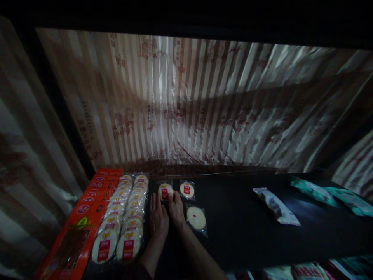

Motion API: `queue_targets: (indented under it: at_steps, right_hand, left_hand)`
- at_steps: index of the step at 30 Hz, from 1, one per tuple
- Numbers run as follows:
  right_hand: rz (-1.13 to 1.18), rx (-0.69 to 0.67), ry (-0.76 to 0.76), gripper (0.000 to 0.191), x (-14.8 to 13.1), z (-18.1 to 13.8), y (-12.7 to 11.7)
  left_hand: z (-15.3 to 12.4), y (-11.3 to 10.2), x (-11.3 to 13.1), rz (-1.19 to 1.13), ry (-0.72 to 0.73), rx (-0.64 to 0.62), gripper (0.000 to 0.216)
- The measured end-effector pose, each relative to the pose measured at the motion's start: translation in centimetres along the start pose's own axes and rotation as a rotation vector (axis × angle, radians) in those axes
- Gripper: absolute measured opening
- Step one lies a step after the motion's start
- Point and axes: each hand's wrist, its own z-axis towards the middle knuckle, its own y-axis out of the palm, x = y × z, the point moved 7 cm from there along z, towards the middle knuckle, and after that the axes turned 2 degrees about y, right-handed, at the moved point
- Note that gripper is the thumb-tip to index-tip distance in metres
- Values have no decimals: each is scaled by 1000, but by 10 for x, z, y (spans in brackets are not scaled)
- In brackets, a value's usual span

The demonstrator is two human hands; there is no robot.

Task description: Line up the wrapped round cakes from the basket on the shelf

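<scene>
A clear packet with a round, pale flat cake and a red label (pixel 165 192) lies on the dark shelf between my two hands. My left hand (pixel 159 218) rests at its lower left edge, fingers stretched out and lying flat. My right hand (pixel 176 209) has its fingers on the packet's lower right edge, gripping it. Just to the right lie another labelled packet (pixel 187 189) and a packet with its plain side up (pixel 196 217). Left of my hands, similar packets overlap in two rows, a left row (pixel 111 221) and a right row (pixel 132 222).
Orange packets (pixel 83 217) overlap along the shelf's left side. A white and blue packet (pixel 276 206) and two green packets (pixel 313 190) lie to the right. Striped, shiny sheeting (pixel 186 101) covers the back. More packets (pixel 310 271) show below the shelf's front edge.
</scene>
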Motion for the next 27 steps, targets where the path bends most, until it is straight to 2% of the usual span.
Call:
queue_targets:
  at_steps: [5,9,17,27]
  right_hand:
    - [62,-35,-95,38,-7,12,14]
    - [35,-51,-86,37,-4,24,23]
    - [-86,-41,-62,39,-13,35,34]
    - [-219,-71,7,36,-18,42,38]
  left_hand:
    - [12,3,-5,-18,-33,40,56]
    - [17,3,-4,22,-39,86,56]
    - [25,7,-10,108,-64,17,49]
    - [34,18,-10,203,13,-28,50]
